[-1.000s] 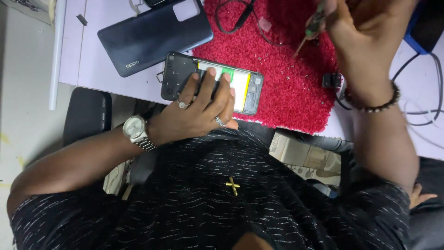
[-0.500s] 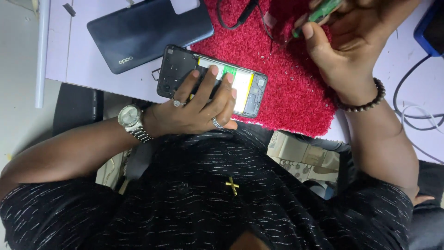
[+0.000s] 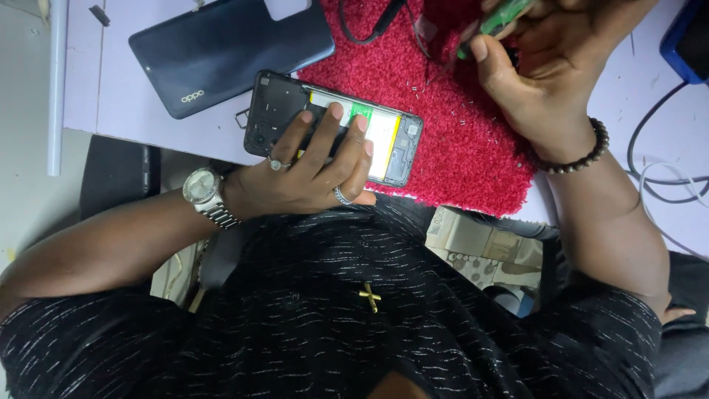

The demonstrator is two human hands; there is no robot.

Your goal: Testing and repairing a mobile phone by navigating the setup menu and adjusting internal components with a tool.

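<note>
The person sat at a pale worktop (image 3: 133, 111) with a red mat (image 3: 458, 125) on it. An open phone (image 3: 332, 125) lay half on the mat and half on the bare worktop, close to the near edge. Its back was already off, so the pale battery and the dark parts inside showed. The dark blue back cover (image 3: 229, 52) lay flat by itself, nearer the far left corner, just beside the phone.

The left hand (image 3: 310, 166) rested on the phone with its fingers spread flat across it. It was pressing the phone down, not wrapped around it. That hand had rings on it, and a silver watch (image 3: 203, 188) sat on the wrist.

The right hand (image 3: 539, 81) was up over the far edge of the mat, well apart from the phone. It was closed around a thin green tool (image 3: 491, 22), with the thumb pushed against it. The tip of the tool was not touching the phone.

So the opening part looked done, I thought. The inside work looked like it still had to be done, and the cover was not back on. Tiny bits lay scattered on the mat, too small to tell what they were. Some cables (image 3: 657, 170) ran along the right side of the worktop.
</note>
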